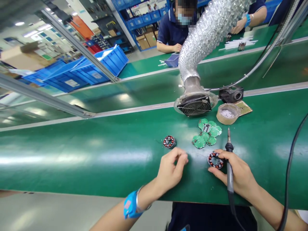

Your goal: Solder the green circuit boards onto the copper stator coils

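A motor stator [216, 160], ring-shaped with copper windings, sits between the thumb and fingers of my right hand [237, 175]. The same hand carries a soldering iron [230, 175], its tip pointing away from me. My left hand [171, 168] is closed in a pinch to the left; what its fingertips hold, if anything, is too small to make out. A thin wire reaches from the held stator toward it. Just beyond my left hand a second stator [169, 141] rests on the green bench. Round green circuit boards [207, 133] lie in a loose pile beyond both hands.
A fume duct with a fan [196, 106] hangs low over the bench. Beside it stand a soldering iron holder [231, 94] and a tape roll [228, 114] with silvery bits inside. A black cable [290, 160] runs at right. Co-workers sit opposite; blue bins [96, 75] stand far left.
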Demonstrator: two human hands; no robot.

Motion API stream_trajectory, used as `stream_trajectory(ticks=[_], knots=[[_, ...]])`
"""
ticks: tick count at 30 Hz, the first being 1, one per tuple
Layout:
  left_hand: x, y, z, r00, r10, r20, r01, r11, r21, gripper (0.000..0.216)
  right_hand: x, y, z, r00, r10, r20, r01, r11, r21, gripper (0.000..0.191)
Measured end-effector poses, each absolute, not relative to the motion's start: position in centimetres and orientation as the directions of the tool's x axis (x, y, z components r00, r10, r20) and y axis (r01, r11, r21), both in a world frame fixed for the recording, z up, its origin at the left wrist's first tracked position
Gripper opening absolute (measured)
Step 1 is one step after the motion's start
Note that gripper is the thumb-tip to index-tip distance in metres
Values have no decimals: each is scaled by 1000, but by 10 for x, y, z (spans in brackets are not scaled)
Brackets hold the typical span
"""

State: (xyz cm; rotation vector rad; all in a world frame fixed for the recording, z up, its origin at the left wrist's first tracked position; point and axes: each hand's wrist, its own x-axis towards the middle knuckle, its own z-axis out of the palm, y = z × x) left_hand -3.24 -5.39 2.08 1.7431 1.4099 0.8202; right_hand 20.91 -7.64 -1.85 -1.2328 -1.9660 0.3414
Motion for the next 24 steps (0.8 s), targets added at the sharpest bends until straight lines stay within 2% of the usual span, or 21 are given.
stream_trajectory(ticks=[2,3,5,7,9,11,14,16,20,24], knots=[[-23,-28,15,307,924,226,638,-376,672,18,211,-75,-19,-242,856,457,632,496,-595,34],[-18,-16,12,370,892,261,679,-451,579,20,212,-75,-19,-249,857,451,627,498,-599,35],[-11,3,5,465,843,270,711,-537,455,33,213,-74,-19,-258,859,442,621,498,-605,36],[-10,11,2,511,816,269,703,-577,415,33,214,-73,-17,-268,857,440,620,503,-602,36],[-13,10,6,514,804,300,680,-595,428,21,214,-73,-13,-274,850,451,616,515,-597,39],[-17,5,15,457,828,326,665,-561,493,12,212,-72,-7,-244,829,503,612,534,-583,40],[-17,-1,29,311,904,293,615,-427,664,11,205,-70,6,-142,756,639,646,560,-520,38],[-14,-1,32,258,932,253,598,-360,716,11,200,-69,13,-103,713,694,674,563,-478,37],[-9,4,24,312,925,216,674,-376,636,8,196,-67,19,-86,700,709,712,541,-448,35],[-9,8,16,309,885,348,658,-463,594,8,202,-66,18,-70,699,712,753,505,-421,33]])
